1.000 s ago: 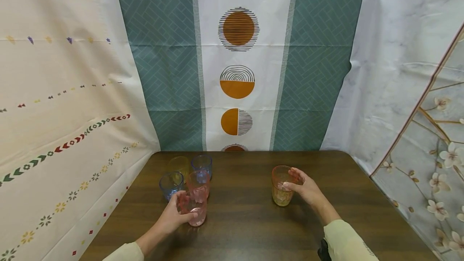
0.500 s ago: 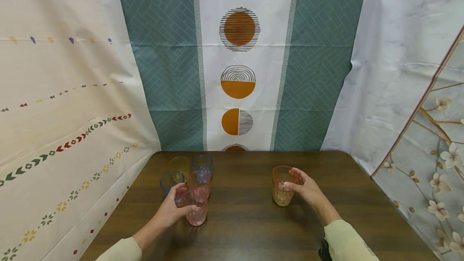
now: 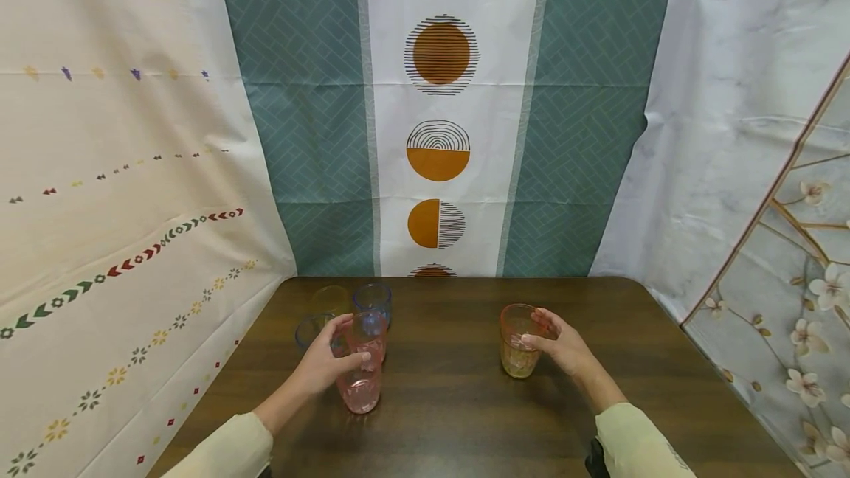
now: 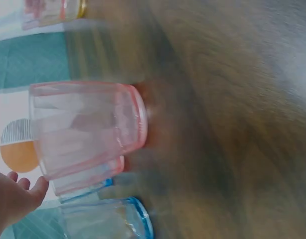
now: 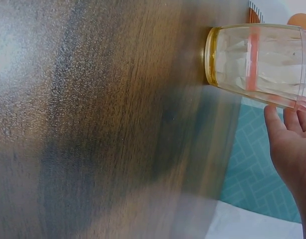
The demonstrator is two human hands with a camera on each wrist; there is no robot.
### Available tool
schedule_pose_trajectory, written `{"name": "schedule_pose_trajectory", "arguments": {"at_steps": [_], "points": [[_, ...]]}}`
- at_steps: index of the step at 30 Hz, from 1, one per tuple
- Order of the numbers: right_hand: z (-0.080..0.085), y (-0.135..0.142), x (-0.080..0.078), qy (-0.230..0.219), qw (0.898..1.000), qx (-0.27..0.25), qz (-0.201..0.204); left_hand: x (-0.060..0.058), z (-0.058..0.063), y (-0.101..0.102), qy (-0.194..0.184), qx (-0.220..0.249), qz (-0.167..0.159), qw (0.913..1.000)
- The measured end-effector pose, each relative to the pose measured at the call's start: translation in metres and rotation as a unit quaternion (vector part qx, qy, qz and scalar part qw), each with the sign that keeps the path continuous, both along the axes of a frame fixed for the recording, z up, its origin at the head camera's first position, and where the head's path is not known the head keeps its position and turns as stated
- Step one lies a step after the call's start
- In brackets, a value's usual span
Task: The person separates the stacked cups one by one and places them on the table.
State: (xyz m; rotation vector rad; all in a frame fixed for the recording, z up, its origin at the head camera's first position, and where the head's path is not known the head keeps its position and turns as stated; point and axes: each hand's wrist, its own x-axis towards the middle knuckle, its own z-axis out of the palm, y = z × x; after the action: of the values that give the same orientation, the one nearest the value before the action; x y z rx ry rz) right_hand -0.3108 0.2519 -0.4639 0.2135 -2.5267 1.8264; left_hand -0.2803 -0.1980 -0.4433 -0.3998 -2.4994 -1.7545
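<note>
On the left of the table, my left hand (image 3: 323, 360) is at the top of a clear pink glass (image 3: 361, 395), thumb and fingers spread about its rim. The left wrist view shows this pink glass (image 4: 83, 124) standing on the table, with the hand (image 4: 16, 196) loose beside its rim. To the right, my right hand (image 3: 564, 345) holds another pink glass (image 3: 514, 323) between thumb and fingers. That glass sits nested inside a yellow glass (image 3: 518, 367). In the right wrist view, the yellow base (image 5: 211, 55) stands on the table and the right fingers (image 5: 275, 119) touch the pink glass.
Behind the left hand stand a second pink glass (image 3: 377, 341), a blue glass (image 3: 373, 297), another blue glass (image 3: 308, 332) and a yellow glass (image 3: 330, 296), close together. The brown wooden table (image 3: 451, 419) has patterned cloths (image 3: 319, 168) at its back and sides.
My left hand has risen from the front pink glass's side to its rim and its fingers have spread; that glass stays put. The right hand and its nested glasses have not visibly moved.
</note>
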Motion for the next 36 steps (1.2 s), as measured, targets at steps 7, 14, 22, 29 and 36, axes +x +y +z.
{"name": "schedule_pose_trajectory", "arguments": {"at_steps": [7,14,22,29,36], "points": [[-0.001,0.001,0.0,0.001,1.0,-0.005,0.002,-0.003,0.014,0.013,-0.004,-0.007,-0.011,0.9999],[0.0,0.0,0.0,0.011,1.0,0.001,0.007,-0.009,0.028,0.034,0.006,-0.013,-0.027,0.9995],[0.001,0.002,0.001,0.007,1.0,0.009,0.012,-0.013,0.039,0.073,-0.005,0.016,-0.036,0.9992],[0.002,0.004,0.001,0.005,1.0,0.015,0.018,-0.017,0.044,0.104,-0.01,-0.009,-0.053,0.9985],[0.004,0.005,0.001,0.011,0.999,0.029,0.015,-0.028,0.046,0.133,-0.031,0.006,-0.069,0.9971]]}}
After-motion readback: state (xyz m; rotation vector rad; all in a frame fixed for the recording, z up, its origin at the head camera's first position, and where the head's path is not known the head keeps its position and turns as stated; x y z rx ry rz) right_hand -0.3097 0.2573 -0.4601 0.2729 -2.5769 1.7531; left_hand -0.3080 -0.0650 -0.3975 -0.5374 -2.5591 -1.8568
